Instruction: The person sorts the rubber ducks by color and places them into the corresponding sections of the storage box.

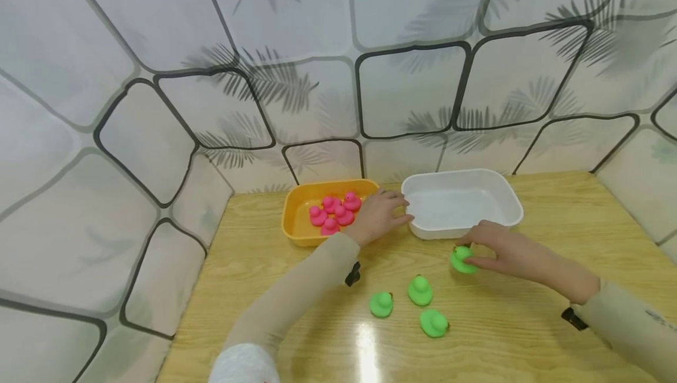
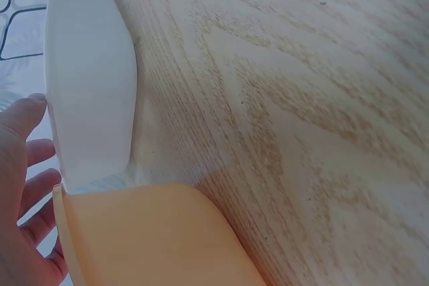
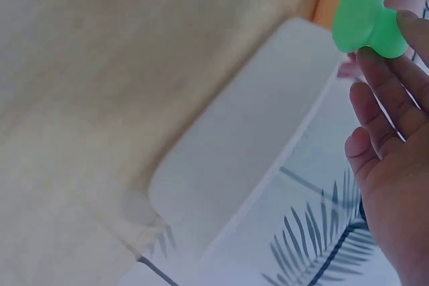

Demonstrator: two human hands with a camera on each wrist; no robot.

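My right hand (image 1: 499, 248) pinches a green rubber duck (image 1: 462, 259) between thumb and fingertips, just in front of the white tray (image 1: 439, 234). In the right wrist view the duck (image 3: 358, 15) shows above the tabletop, with the other fingers loosely spread. My left hand (image 1: 376, 215) reaches over the right end of the orange tray (image 1: 301, 241), its fairly straight fingers at the white tray's left rim. The left wrist view shows a fingertip right at that rim. Three more green ducks, one left (image 1: 381, 304), one upper (image 1: 420, 290) and one lower (image 1: 435, 323), sit on the table.
Several pink ducks (image 1: 344, 215) lie in the orange tray, partly behind my left hand. Both trays stand side by side at the back of the wooden table (image 1: 254, 312), close to a patterned curtain-like wall (image 1: 412, 95).
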